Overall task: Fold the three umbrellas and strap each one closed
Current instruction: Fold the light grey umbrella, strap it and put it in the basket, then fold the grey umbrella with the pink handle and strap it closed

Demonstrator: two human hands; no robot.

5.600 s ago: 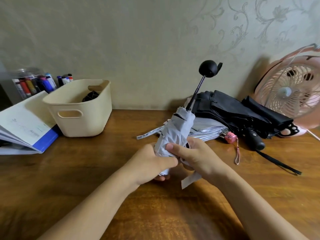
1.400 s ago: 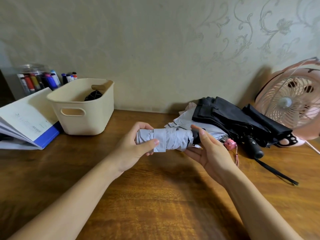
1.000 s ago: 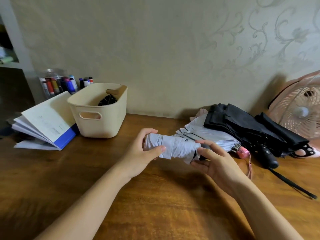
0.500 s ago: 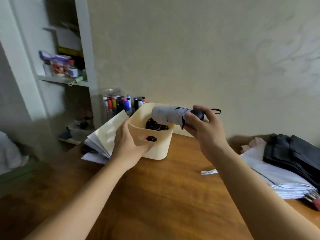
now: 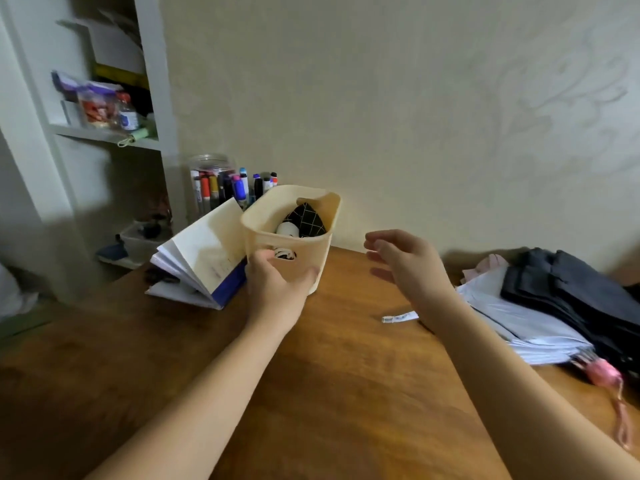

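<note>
My left hand (image 5: 273,289) grips the front wall of the cream basket (image 5: 322,252) at the back of the wooden table. Inside the basket lie the pale end of the folded grey umbrella (image 5: 287,229) and a black checked item (image 5: 308,218). My right hand (image 5: 405,261) hovers to the right of the basket, fingers spread and holding nothing. At the right edge, a pale grey umbrella (image 5: 512,323) with a pink handle (image 5: 602,372) lies unfolded. A black umbrella (image 5: 571,292) is piled on it. The pale umbrella's strap (image 5: 398,317) trails on the table under my right wrist.
An open book (image 5: 204,254) leans against the basket's left side. Behind it stands a jar of markers (image 5: 214,181). White shelves (image 5: 104,133) with small items stand at the far left. The wooden table (image 5: 329,393) stretches in front of me.
My right hand has let the folded grey umbrella drop into the basket and has drawn back to the right, empty. My left hand stays on the basket's front wall.
</note>
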